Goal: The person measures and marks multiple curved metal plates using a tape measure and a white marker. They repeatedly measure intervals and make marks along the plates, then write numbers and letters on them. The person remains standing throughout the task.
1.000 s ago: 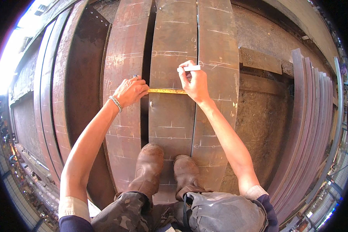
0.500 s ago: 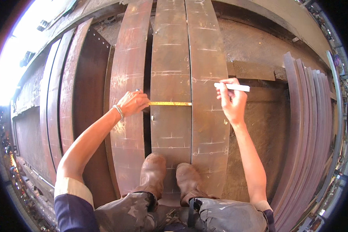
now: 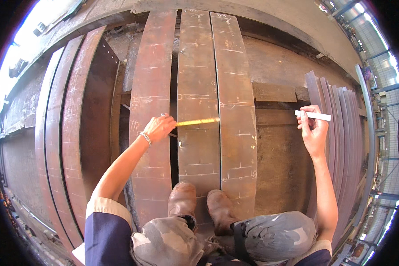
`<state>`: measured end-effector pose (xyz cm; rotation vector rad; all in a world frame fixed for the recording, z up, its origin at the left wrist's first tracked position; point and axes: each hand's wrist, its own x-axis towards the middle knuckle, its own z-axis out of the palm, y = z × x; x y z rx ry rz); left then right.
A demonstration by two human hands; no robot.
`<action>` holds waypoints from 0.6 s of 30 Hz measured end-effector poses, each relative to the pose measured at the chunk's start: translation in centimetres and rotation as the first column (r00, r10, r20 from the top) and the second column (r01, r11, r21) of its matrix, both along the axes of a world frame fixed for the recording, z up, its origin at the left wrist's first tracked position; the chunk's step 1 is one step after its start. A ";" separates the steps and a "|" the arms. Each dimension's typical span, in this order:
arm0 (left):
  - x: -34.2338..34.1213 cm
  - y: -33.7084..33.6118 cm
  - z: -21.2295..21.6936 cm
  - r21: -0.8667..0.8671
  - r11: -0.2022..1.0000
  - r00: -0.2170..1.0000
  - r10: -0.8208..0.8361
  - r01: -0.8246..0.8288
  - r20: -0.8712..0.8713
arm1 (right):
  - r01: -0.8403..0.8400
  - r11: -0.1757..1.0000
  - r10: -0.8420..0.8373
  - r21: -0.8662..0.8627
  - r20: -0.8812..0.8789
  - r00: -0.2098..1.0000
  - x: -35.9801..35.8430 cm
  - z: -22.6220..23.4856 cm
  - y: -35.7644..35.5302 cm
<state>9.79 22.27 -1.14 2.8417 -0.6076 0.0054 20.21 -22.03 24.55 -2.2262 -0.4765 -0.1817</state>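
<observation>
Three long rusty steel plates [image 3: 198, 80] lie side by side in the middle, running away from the person. Two more curved plates [image 3: 64, 133] lie at the left. At the right stands one stack of thin steel strips [image 3: 341, 115] on edge, about seven, though the far ones blur together. Two boots [image 3: 181, 199] stand on the plates. Two hands show: the left hand [image 3: 158, 127] with one yellow tape measure [image 3: 198, 121], the right hand [image 3: 314, 128] with one white marker [image 3: 313, 115]. One bracelet [image 3: 145, 138] circles the left wrist.
</observation>
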 end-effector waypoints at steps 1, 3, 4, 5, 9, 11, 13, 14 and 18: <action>-0.1 0.3 -0.1 -0.039 0.998 0.998 0.048 -0.047 0.030 | -0.016 1.000 0.016 -0.021 0.006 1.000 0.0 0.9 0.7; -0.7 0.9 0.3 -0.083 0.995 0.998 0.059 -0.057 0.025 | -0.036 0.996 0.037 -0.082 0.015 0.999 0.2 1.9 2.8; -0.8 1.0 0.4 -0.118 0.990 0.997 0.079 -0.076 0.024 | -0.046 0.994 0.049 -0.100 0.030 0.998 0.3 2.2 4.0; -0.9 1.1 0.9 -0.150 0.984 0.995 0.101 -0.097 0.020 | -0.058 0.992 0.064 -0.116 0.042 0.997 0.2 2.7 5.1; -3.6 5.8 4.3 -0.255 0.955 0.985 0.168 -0.155 0.032 | -0.094 0.966 0.109 -0.240 0.051 0.993 -0.5 5.2 7.9; -5.6 9.1 5.8 -0.244 0.953 0.983 0.168 -0.180 -0.071 | -0.126 0.965 0.144 -0.231 0.064 0.988 -0.4 6.0 9.3; -7.7 12.4 5.6 -0.177 0.979 0.994 0.092 -0.100 -0.052 | -0.147 0.946 0.173 -0.290 0.069 0.982 0.2 6.1 11.4; -8.6 13.8 6.1 -0.124 0.987 0.990 0.092 -0.105 -0.104 | -0.205 0.920 0.243 -0.335 0.077 0.967 0.7 5.8 12.8; -11.0 16.8 6.7 0.017 0.998 0.986 0.056 -0.054 -0.160 | -0.407 0.821 0.475 -0.401 0.085 0.876 2.0 2.8 18.3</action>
